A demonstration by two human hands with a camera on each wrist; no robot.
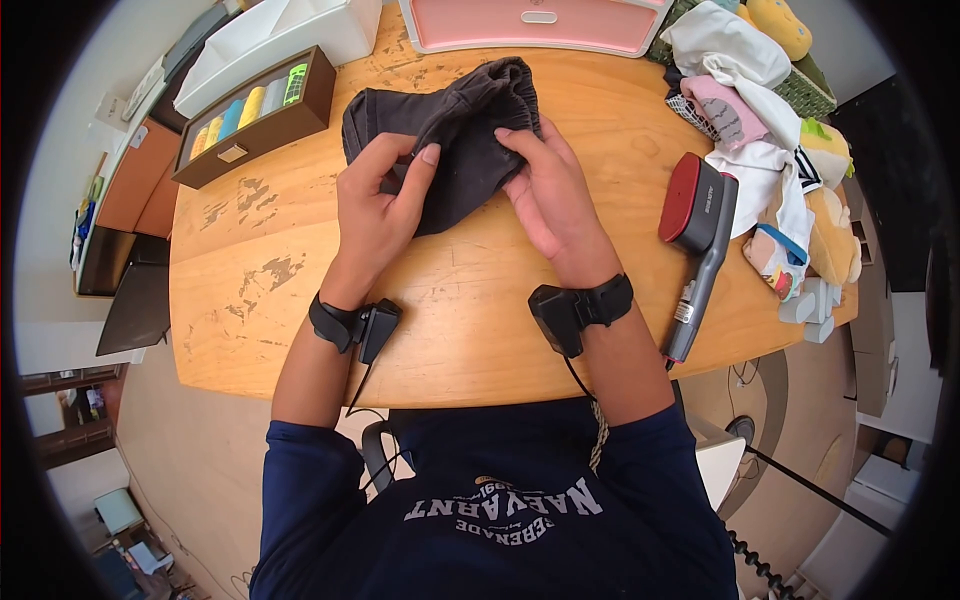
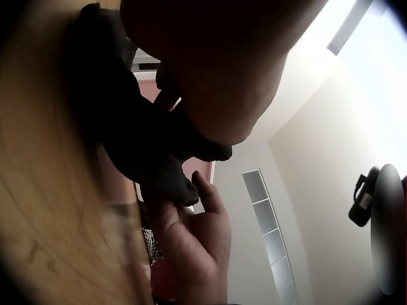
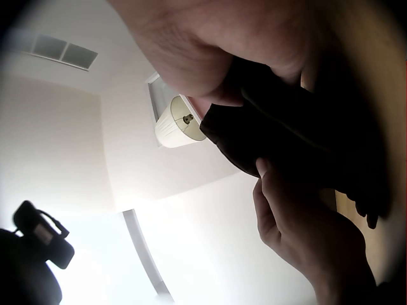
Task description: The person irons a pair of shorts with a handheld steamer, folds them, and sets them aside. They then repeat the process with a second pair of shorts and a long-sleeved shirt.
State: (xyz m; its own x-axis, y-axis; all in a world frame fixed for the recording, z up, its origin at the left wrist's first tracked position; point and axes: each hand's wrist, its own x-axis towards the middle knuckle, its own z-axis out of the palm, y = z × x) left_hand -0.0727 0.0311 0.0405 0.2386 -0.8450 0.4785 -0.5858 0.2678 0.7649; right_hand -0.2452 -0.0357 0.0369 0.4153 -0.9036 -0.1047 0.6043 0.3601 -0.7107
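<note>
A dark cloth garment [image 1: 455, 170] with a gathered, elastic-looking edge is held up over the table's far middle. The left hand [image 1: 378, 205] pinches its near left edge between thumb and fingers. On the other side the right hand [image 1: 555, 195] grips the gathered edge, thumb on top and the other fingers partly under the cloth. In the left wrist view the dark cloth [image 2: 146, 140] hangs between the left hand [image 2: 216, 70] and the right hand [image 2: 197, 248]. The right wrist view shows the cloth [image 3: 286, 133] between the right hand [image 3: 210, 44] and left hand [image 3: 305, 229].
A handheld steamer [image 1: 700, 230] lies right of the hands on the wooden table [image 1: 260, 330]. Piled clothes and soft toys [image 1: 750, 130] fill the right edge. A brown box of rolled cloths [image 1: 255, 115], a white bin [image 1: 275, 50] and a pink drawer [image 1: 540, 25] stand behind.
</note>
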